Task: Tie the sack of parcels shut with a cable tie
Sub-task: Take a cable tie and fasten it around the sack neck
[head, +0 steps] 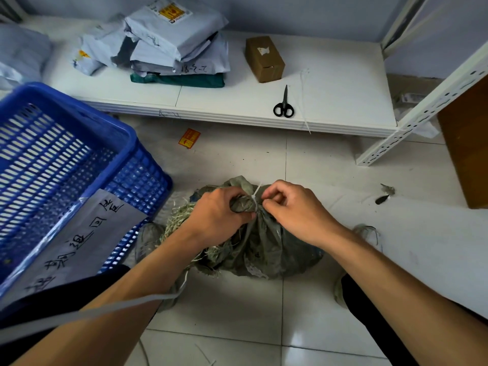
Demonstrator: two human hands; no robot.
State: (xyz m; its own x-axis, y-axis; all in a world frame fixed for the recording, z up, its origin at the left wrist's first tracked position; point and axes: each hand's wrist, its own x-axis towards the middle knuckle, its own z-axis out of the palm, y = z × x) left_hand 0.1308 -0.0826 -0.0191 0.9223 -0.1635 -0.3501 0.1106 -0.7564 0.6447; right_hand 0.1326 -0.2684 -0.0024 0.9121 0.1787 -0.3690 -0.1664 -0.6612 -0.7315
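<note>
A grey-green woven sack (260, 249) stands on the tiled floor between my feet, its mouth gathered into a neck. A white cable tie (255, 198) wraps that neck, one end sticking up. My left hand (217, 213) grips the bunched neck from the left. My right hand (293, 207) pinches the cable tie at the neck from the right. The frayed sack edge hangs loose under my left wrist.
A blue plastic crate (66, 165) with a handwritten label stands at the left. On the low white shelf behind lie black scissors (284, 104), spare cable ties (305, 101), a cardboard box (264, 59) and stacked grey parcels (169, 40). A white shelf upright (422, 109) leans at right.
</note>
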